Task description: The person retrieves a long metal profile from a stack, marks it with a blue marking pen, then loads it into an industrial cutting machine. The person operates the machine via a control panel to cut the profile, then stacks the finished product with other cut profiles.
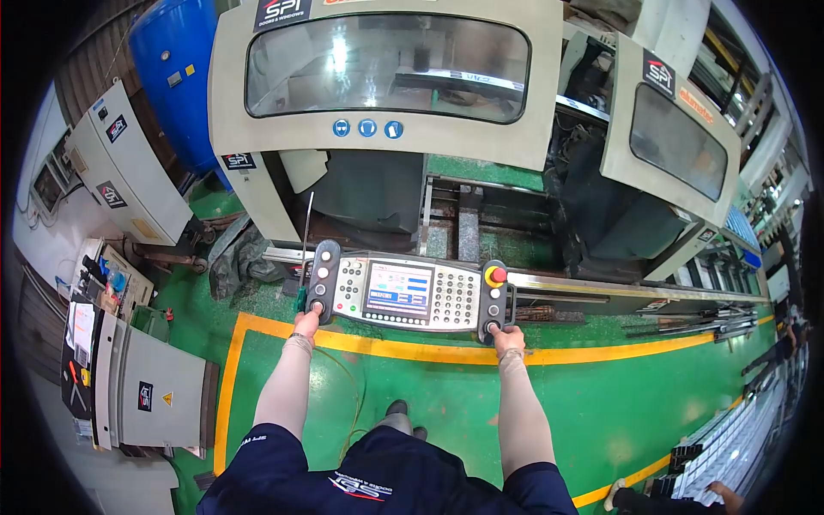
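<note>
A control panel (410,292) with a coloured screen, keypads and a red stop button on yellow stands in front of me, before a large beige machine (386,129) with a glass window. My left hand (307,322) presses a button at the bottom of the panel's black left handle. On the black right handle, my right hand (506,336) presses the lowest button. Both arms wear beige sleeves.
A green floor with yellow lines (601,352) lies below. Grey cabinets (154,395) stand at the left, a blue tank (180,69) at the back left. Metal profiles (730,446) lie at the right, where another person's hand (730,493) shows.
</note>
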`<state>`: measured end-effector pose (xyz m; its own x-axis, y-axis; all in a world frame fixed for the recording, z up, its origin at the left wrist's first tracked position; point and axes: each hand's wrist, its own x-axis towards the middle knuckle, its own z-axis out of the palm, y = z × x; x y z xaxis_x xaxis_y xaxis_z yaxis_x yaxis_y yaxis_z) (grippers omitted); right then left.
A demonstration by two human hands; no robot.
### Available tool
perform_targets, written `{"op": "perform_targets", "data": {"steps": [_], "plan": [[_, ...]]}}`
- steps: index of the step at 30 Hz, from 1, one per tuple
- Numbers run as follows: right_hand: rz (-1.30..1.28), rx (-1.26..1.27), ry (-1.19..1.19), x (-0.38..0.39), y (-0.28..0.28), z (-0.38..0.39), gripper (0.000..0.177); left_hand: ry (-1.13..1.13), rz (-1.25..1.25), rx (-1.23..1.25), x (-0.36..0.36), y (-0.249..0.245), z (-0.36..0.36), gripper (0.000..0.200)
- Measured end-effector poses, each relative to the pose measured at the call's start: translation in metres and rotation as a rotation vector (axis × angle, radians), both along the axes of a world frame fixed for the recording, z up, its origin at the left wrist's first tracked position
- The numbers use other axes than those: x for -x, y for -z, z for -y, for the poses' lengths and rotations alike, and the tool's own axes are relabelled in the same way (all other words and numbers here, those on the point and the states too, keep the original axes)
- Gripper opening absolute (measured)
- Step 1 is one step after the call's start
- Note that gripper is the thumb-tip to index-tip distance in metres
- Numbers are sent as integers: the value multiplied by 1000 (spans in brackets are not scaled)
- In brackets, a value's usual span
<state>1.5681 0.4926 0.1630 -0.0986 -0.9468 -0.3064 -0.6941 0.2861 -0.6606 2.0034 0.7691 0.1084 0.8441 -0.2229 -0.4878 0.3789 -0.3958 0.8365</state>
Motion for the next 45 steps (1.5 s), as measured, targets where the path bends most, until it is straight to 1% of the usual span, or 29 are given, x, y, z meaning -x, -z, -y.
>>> {"op": "perform_targets", "data": {"steps": [6, 12, 15, 18, 21, 26, 30, 32, 33, 34, 35, 36, 37, 38, 39, 40, 41, 42, 45], "plan": [[-4, 0, 8, -1, -5, -2, 52, 35, -22, 33, -3, 3, -3, 78], [27, -21, 28, -1, -1, -1, 52, 44, 1, 17, 13, -27, -1, 79], [12, -1, 23, -1, -6, -4, 52, 17, 18, -3, 6, -11, -1, 80], [12, 8, 25, 0, 1, -2, 51, 30, 13, -8, 4, -8, -2, 80], [12, -2, 28, -1, 0, -2, 51, 68, -36, 99, 13, -32, -4, 78], [6, 1, 23, -1, -1, -2, 50, 55, -9, 37, 8, -21, -4, 76], [12, 32, 3, -1, 0, -4, 53, 47, 23, 15, 3, -10, -3, 76], [30, 52, 15, -1, -8, -9, 54, 44, 43, -15, -16, 26, -9, 75], [64, -11, -67, -1, -12, -4, 56, 79, 58, -17, -16, 24, -13, 71], [273, 2, -72, -4, -24, -15, 54, 237, -32, 32, -20, 14, -17, 70], [163, -41, -74, -3, -18, -11, 53, 283, -117, 176, 9, -26, -16, 65], [37, 6, -94, 3, -45, -21, 53, 360, -329, 392, 13, -33, -15, 57], [-31, -61, -75, 2, -47, -20, 55, 408, -377, 408, -23, 8, -16, 52], [62, -81, 21, 3, -23, -16, 56, 469, -494, 455, -12, -14, -13, 53], [-12, -141, 32, 7, -47, -20, 56, 488, -513, 384, -14, -19, -10, 55], [63, -114, 59, 13, -52, -26, 55, 272, -374, 254, 21, -51, -4, 56], [87, -134, 102, 8, -46, -25, 55, 377, -344, 34, 22, -66, -5, 67], [99, -141, 108, 9, -52, -27, 55, 454, -299, -175, 16, -70, -7, 79], [110, -145, 123, 10, -50, -25, 55, 438, -362, -100, -5, -41, -6, 78]]}}
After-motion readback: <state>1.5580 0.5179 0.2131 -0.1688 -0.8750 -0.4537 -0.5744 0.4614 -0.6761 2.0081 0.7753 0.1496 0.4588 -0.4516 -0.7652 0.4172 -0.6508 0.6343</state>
